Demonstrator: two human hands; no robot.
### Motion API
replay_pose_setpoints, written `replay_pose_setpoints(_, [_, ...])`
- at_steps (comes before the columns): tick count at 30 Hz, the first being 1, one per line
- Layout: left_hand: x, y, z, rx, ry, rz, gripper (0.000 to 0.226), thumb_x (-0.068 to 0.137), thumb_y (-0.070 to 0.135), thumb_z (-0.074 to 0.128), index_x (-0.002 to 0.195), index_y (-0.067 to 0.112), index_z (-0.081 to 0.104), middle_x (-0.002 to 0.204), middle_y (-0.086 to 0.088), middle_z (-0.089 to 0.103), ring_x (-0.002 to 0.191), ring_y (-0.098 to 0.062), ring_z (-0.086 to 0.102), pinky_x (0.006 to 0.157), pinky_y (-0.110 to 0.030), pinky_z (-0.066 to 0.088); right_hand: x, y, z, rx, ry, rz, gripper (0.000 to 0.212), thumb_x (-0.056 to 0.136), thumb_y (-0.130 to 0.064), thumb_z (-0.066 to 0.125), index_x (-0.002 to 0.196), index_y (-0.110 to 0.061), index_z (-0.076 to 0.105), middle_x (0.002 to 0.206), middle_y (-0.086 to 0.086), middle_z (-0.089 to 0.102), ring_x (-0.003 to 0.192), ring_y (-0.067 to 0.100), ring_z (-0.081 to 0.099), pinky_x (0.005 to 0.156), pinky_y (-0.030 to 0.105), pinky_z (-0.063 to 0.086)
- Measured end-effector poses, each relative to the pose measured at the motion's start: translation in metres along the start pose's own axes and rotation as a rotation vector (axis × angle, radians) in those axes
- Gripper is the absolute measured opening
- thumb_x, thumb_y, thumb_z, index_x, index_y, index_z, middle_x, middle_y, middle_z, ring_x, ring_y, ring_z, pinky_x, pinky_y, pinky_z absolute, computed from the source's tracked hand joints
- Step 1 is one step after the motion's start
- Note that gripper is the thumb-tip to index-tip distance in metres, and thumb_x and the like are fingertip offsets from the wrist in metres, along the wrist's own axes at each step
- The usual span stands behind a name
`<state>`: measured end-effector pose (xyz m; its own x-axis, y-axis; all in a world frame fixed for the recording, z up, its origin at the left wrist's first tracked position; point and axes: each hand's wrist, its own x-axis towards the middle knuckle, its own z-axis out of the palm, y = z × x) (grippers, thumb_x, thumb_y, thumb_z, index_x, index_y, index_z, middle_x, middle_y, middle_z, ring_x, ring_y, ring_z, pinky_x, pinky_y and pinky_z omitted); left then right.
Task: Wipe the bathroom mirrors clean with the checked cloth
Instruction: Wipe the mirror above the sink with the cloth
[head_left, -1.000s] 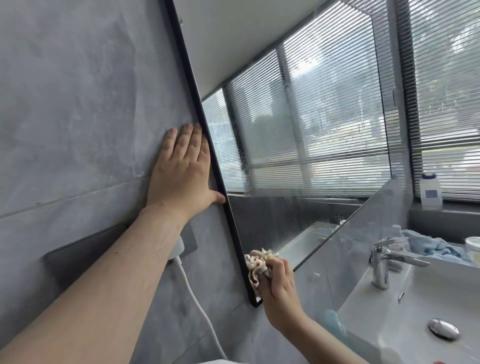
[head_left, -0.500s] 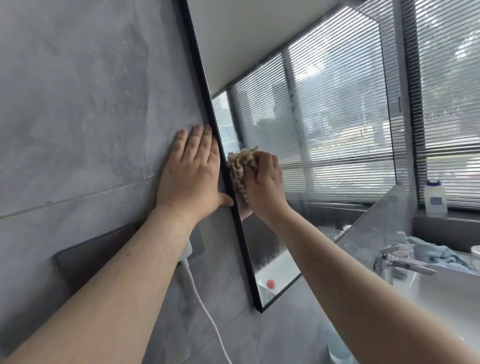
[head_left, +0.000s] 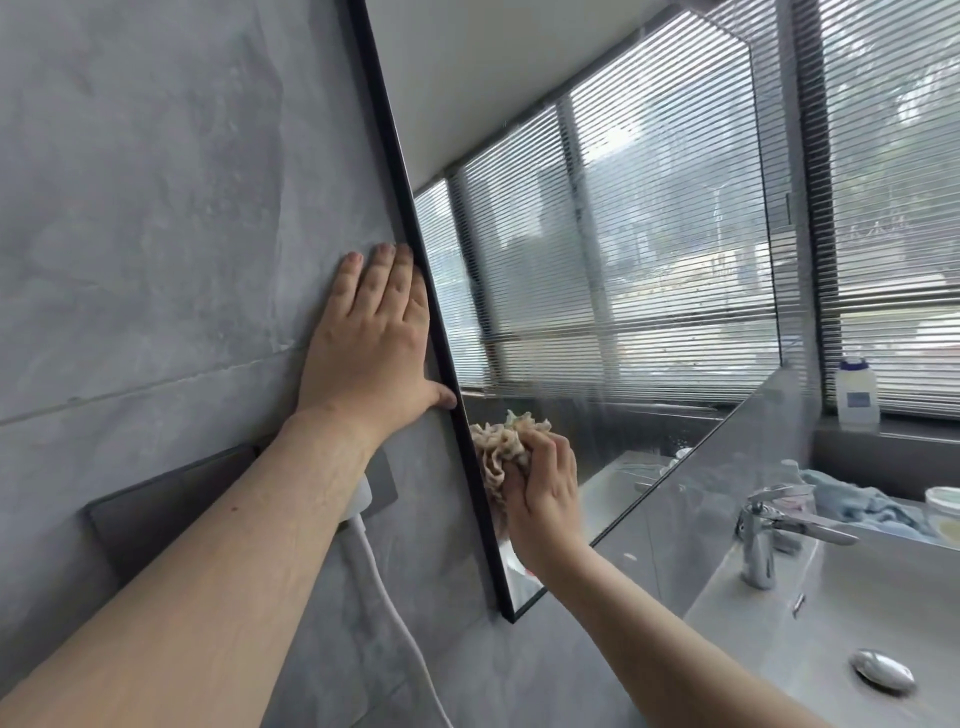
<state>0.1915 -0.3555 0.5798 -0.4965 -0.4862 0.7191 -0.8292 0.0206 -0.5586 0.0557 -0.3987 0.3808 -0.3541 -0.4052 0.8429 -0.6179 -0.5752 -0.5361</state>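
Grey wall takes the flat left hand, likely to steady the person. Right hand holds the bunched checked cloth tight against the mirror, low by its black frame.

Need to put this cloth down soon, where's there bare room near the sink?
Bare patch: the basin floor between the faucet and the drain stopper. Crowded: behind the faucet, with a blue towel and a tub.
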Motion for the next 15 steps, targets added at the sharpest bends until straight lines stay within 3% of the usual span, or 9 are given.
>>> replay_pose_setpoints(4, [0.0,0.0,0.0,0.005,-0.006,-0.003,0.133,0.067,0.09,0.049,0.156,0.001,0.006,0.165,-0.018,0.003,0.153,-0.031,-0.002,0.124,-0.049,-0.006,0.013,-0.009,-0.002,0.021,-0.011,0.033,0.03,0.091,-0.037,0.037,0.119,-0.026,0.042,0.113,-0.007,0.043,0.103,0.008,0.036,0.094,0.03,0.032])
replay_pose_setpoints(8, [0.001,0.0,0.002,-0.012,0.001,0.001,0.134,0.066,0.089,0.05,0.156,0.0,0.005,0.165,-0.018,0.003,0.153,-0.031,-0.002,0.124,-0.049,-0.005,0.063,-0.041,-0.006,0.07,-0.018,0.065,0.048,0.087,-0.043,0.033,0.123,-0.015,0.048,0.114,-0.008,0.04,0.109,0.013,0.037,0.098,0.03,0.029])
replay_pose_setpoints(15, [-0.001,-0.001,0.003,-0.017,0.037,0.012,0.133,0.066,0.088,0.053,0.155,0.0,0.008,0.165,-0.018,0.007,0.153,-0.031,0.001,0.124,-0.048,-0.005,0.181,-0.106,-0.015,0.112,-0.007,0.02,0.025,0.099,-0.02,0.046,0.122,-0.013,0.047,0.114,-0.002,0.042,0.113,0.019,0.043,0.101,0.034,0.032])
